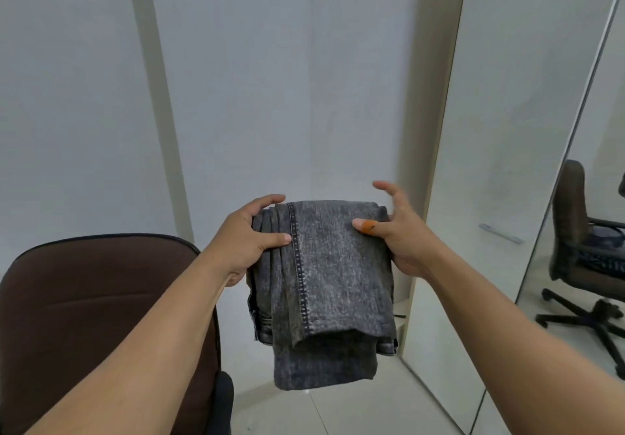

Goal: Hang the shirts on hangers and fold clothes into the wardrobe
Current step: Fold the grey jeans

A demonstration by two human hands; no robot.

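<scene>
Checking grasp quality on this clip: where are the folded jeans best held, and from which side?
By the two side edges near the far fold, one hand from each side, as the left hand and right hand do now. The jeans are a thick folded stack whose loose near end sags, so thumbs on top and fingers under probably keep the layers together.

Folded jeans [328,275] between both hands, chair [101,316] at left, mirror [588,231] at right.
</scene>
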